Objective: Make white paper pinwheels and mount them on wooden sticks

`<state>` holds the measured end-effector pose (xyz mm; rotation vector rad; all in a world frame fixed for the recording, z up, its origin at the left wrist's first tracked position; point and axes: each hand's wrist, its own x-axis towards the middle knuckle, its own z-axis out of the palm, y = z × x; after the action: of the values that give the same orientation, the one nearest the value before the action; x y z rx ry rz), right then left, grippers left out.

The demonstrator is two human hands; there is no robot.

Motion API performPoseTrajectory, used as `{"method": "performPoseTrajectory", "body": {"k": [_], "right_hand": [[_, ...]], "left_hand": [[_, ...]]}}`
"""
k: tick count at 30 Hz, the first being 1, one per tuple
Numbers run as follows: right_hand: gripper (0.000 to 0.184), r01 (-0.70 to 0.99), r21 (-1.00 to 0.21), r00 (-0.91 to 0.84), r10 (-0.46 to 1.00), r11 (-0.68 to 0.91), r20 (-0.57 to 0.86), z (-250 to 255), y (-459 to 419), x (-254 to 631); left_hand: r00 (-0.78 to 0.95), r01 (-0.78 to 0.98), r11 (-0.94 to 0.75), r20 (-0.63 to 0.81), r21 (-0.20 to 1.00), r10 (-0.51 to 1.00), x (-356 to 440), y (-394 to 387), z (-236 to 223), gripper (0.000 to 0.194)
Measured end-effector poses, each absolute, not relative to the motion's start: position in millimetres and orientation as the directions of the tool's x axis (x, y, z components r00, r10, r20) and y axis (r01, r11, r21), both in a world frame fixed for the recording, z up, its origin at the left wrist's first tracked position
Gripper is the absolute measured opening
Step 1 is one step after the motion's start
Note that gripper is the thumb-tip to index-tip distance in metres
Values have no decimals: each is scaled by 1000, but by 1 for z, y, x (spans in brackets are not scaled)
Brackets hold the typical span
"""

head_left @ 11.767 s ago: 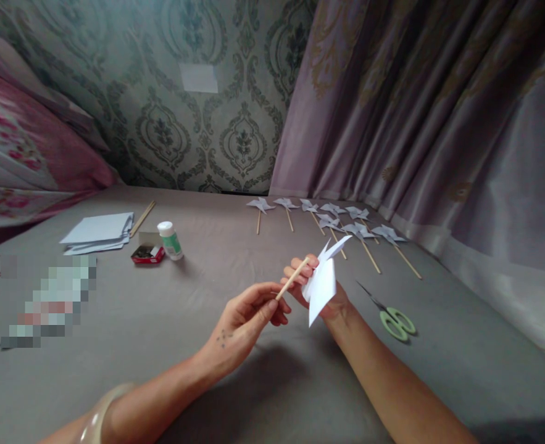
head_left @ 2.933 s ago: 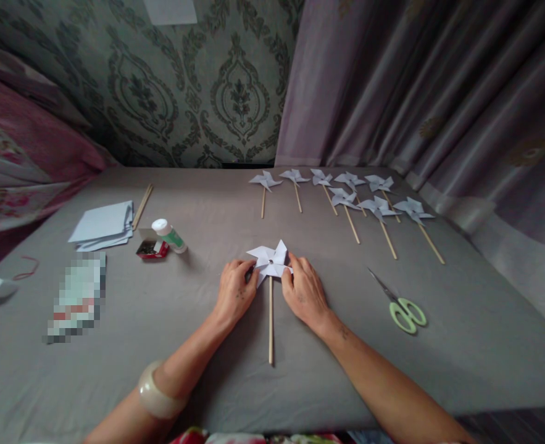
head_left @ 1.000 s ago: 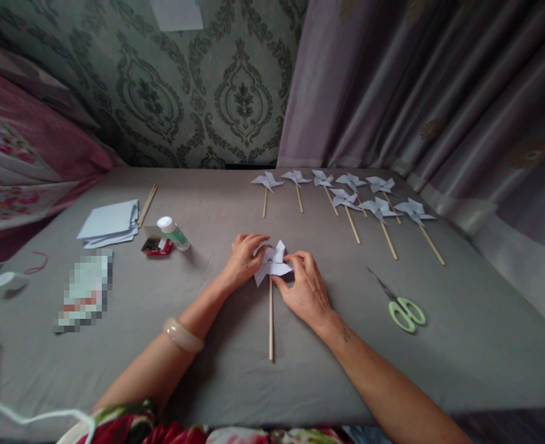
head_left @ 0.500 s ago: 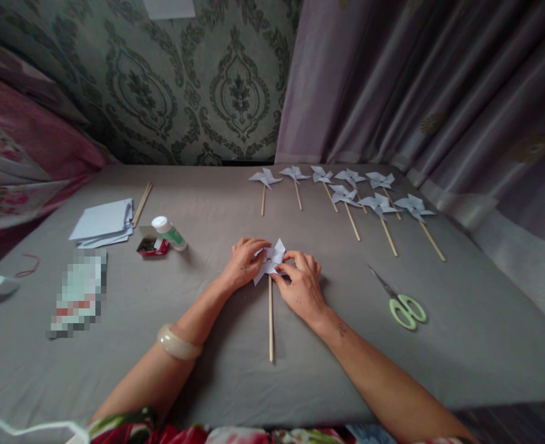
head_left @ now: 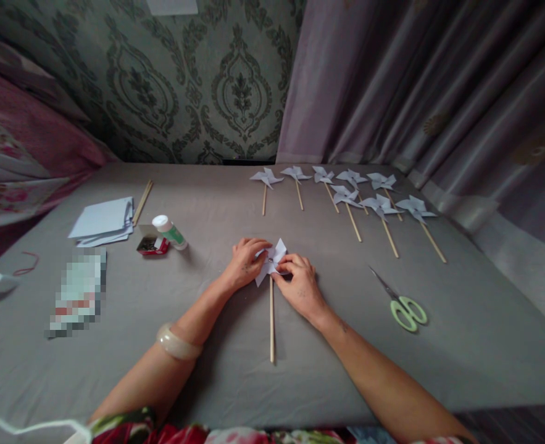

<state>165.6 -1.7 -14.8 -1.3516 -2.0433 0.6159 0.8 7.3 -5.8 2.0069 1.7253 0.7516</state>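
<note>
A white paper pinwheel (head_left: 272, 261) lies in the middle of the table, its wooden stick (head_left: 272, 320) pointing toward me. At its centre shows a small dark pin head. My left hand (head_left: 248, 262) is closed on the pinwheel's left blades, fingers curled over the top. From the other side, my right hand (head_left: 300, 280) pinches the right-hand blade between thumb and fingers. Parts of the blades are hidden beneath both hands.
Several finished pinwheels (head_left: 383, 206) lie at the back right. Green-handled scissors (head_left: 407, 311) rest at right. To the left are a glue stick (head_left: 170, 232), a red box of small pins (head_left: 152, 245), stacked paper (head_left: 103, 221), wooden sticks (head_left: 142, 202) and a blurred packet (head_left: 78, 293).
My right hand's fingers have drawn in closer together on the right blade. The left hand and the pinwheel stay nearly in place.
</note>
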Motion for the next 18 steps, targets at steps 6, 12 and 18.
{"method": "performPoseTrajectory", "body": {"k": [6, 12, 18], "right_hand": [[2, 608, -721, -289, 939, 332, 188, -15, 2, 166], [3, 559, -776, -257, 951, 293, 173, -18, 5, 166], [3, 546, -797, -218, 963, 258, 162, -20, 7, 165]], "left_hand": [[109, 778, -174, 142, 604, 984, 1, 8, -6, 30], [146, 785, -197, 133, 588, 980, -1, 8, -5, 23], [137, 793, -189, 133, 579, 982, -1, 8, -6, 20]]}}
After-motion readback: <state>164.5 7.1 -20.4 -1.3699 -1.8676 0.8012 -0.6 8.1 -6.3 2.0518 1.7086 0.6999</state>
